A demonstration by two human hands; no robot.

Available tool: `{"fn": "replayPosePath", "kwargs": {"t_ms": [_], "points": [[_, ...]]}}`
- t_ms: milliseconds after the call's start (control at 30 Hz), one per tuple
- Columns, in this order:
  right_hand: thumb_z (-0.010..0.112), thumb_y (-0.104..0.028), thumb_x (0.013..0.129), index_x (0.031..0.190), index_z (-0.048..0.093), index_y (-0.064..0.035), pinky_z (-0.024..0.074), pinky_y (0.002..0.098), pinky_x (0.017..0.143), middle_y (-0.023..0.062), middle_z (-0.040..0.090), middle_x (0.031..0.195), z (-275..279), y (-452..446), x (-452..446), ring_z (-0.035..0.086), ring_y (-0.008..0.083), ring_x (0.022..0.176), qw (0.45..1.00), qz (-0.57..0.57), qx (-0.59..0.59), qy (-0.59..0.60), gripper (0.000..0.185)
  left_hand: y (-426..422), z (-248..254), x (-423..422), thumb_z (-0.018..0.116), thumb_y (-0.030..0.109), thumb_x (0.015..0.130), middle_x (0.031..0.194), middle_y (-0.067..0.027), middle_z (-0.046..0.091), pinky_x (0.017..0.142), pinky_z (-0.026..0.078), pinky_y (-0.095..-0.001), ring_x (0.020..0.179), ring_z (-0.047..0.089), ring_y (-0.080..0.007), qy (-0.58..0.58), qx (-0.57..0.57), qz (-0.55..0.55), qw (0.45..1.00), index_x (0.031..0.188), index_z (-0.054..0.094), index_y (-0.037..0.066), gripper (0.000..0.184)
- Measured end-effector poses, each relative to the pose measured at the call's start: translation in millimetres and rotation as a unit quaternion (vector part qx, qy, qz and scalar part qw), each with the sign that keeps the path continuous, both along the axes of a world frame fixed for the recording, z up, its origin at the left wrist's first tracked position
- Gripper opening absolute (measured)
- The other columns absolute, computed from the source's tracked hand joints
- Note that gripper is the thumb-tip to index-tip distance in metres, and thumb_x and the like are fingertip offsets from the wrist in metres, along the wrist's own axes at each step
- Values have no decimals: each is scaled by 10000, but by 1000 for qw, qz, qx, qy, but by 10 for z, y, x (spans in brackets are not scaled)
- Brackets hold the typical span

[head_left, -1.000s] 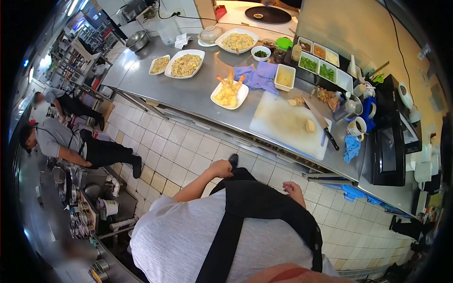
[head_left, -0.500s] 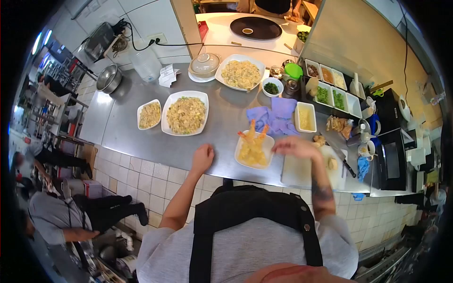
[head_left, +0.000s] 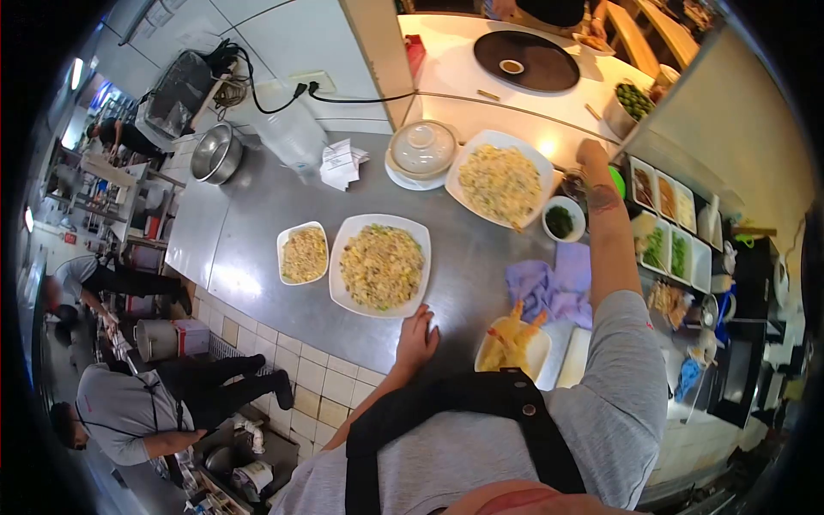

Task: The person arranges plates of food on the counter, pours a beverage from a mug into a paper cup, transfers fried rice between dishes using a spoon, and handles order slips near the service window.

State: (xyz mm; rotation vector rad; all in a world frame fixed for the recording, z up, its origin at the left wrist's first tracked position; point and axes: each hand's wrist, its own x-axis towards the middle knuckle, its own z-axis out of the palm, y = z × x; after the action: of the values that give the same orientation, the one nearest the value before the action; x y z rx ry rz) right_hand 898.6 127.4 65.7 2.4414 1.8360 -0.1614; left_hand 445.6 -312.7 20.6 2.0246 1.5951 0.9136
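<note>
My left hand (head_left: 416, 339) rests near the counter's front edge with fingers apart, holding nothing, close to a large square white bowl of fried rice (head_left: 382, 268). My right arm is stretched far forward. My right hand (head_left: 591, 154) is above the small jars (head_left: 570, 183), and its fingers are hidden from me. Below it stands a white bowl of chopped greens (head_left: 560, 221). Another big dish of fried rice (head_left: 499, 182) lies left of that hand. Close to my body, the white bowl of shrimp tempura (head_left: 513, 345) is partly covered by my apron strap.
A small bowl of rice (head_left: 304, 255), a lidded pot (head_left: 423, 148), paper slips (head_left: 342, 164) and a metal bowl (head_left: 216, 153) are on the counter. Purple cloths (head_left: 549, 283) lie beside the tempura. Garnish trays (head_left: 678, 251) line the right. Co-workers (head_left: 137, 403) are at left.
My right hand has gone from beside the tempura bowl to over the jars at the back. My body leans forward, and my left hand now lies nearer the large rice bowl, fingers spread.
</note>
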Motion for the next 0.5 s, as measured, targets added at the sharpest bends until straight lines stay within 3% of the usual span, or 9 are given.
{"fn": "replayPosePath", "kwargs": {"t_ms": [33,100,333,400,467,500], "points": [[519,-175,819,973,689,-75,484,487,821,151,644,1066,127,-60,-121,619,323,999,997,-3,-69,-26,251,10,60,-7,619,83,755,1190,-185,518,925,397,-400,1084,491,-360,1,-8,-3,1000,1081,529,6,346],[504,-157,830,975,685,-56,491,465,819,160,636,1081,291,-219,-336,620,323,999,996,1,-67,-60,253,62,111,-66,618,74,760,1177,-171,537,912,413,-394,1074,512,-342,2,-25,-19,1000,1060,546,11,316],[461,-121,836,946,676,-20,504,418,812,203,624,1068,-105,108,-338,624,321,983,997,-32,-47,-43,262,218,-42,-536,613,62,762,1168,-145,569,889,451,-399,1056,553,-310,11,-25,-163,986,1033,570,16,278],[433,-106,835,1060,607,9,487,445,834,231,608,1068,-128,461,-399,603,364,990,998,37,-49,-29,307,240,-67,-569,612,41,747,1165,-150,571,892,452,-402,1060,555,-314,-21,-31,-166,985,1038,571,15,295],[393,-96,846,1184,481,44,469,454,852,277,587,1060,23,779,-700,574,411,994,995,90,30,37,376,97,-247,-579,613,32,738,1160,-153,574,892,452,-404,1061,555,-316,-82,-75,-144,983,1034,574,21,299],[366,-90,854,1243,369,60,456,461,862,309,573,1045,-172,1109,-709,555,437,992,982,163,82,43,417,84,-259,-610,612,32,738,1160,-154,573,893,451,-405,1062,554,-317,-85,-81,-144,983,1032,574,20,296]]}}
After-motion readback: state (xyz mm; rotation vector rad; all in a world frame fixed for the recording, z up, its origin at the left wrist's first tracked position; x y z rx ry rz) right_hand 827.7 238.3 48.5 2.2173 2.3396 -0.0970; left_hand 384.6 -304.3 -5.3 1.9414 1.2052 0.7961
